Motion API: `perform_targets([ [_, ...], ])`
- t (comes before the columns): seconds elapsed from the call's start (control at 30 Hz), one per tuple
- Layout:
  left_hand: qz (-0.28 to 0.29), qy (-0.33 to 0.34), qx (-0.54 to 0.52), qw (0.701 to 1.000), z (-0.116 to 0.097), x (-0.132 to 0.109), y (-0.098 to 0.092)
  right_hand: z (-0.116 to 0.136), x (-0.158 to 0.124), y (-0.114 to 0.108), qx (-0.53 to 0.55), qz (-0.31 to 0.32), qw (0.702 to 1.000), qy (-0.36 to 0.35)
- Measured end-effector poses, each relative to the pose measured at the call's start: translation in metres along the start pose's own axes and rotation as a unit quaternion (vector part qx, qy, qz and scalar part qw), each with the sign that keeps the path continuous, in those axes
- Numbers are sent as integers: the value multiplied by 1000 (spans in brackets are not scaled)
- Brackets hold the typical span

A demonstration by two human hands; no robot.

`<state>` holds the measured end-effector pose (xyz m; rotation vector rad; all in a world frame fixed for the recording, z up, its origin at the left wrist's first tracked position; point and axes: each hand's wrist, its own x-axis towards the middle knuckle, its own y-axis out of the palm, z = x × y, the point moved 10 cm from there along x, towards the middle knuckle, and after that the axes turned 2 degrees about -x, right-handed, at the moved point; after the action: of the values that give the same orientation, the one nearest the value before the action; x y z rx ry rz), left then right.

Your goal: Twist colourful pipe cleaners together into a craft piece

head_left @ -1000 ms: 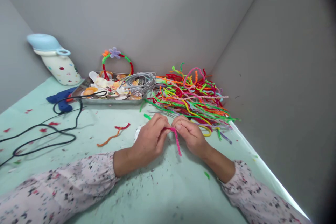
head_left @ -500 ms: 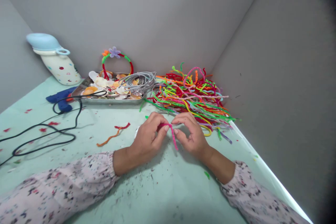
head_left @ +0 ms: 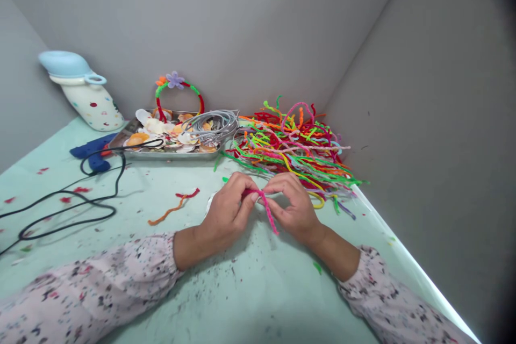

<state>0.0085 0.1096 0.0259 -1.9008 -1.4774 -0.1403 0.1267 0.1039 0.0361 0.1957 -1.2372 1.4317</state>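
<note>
At the middle of the table my left hand [head_left: 229, 203] pinches a bright pink pipe cleaner [head_left: 269, 215] between thumb and fingers. My right hand [head_left: 293, 205] faces it, its thumb and fingertips closed on the same pipe cleaner near the bend. The loose end slants down toward me between the hands. Behind my left hand a small green tip [head_left: 225, 179] and a whitish edge peek out; the rest is hidden by the hand. A thin grey strip, partly covered, shows just beyond my fingers.
A heap of coloured pipe cleaners [head_left: 298, 145] lies beyond my right hand. Left of it is a metal tray [head_left: 173, 156] with petal-like scraps, grey wire [head_left: 217, 126] and a decorated headband [head_left: 201, 102]. A blue glue gun [head_left: 94, 153], black cord [head_left: 88, 201], bottle [head_left: 91, 99] and orange-red piece [head_left: 171, 210] are left.
My right fingertips have closed in on the pink pipe cleaner at its bend. Its hanging end has swung slightly down and right. My left hand stays nearly in place.
</note>
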Motion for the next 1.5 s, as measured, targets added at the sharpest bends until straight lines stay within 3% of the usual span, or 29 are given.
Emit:
perform_targets([
  [0.43,0,27,19,999,-4,0,2,-11,-2,2,82,10,995,64],
  [0.8,10,38,35,999,-2,-2,5,-37,-10,22,209,61,958,187],
  [0.97,8,27,31,999,-1,-2,5,-34,-8,21,206,72,961,170],
  [1.3,16,38,35,999,-1,-3,6,-38,-12,26,227,97,941,229],
  [1.5,13,37,32,999,-1,-3,5,-37,-11,23,228,91,945,215],
])
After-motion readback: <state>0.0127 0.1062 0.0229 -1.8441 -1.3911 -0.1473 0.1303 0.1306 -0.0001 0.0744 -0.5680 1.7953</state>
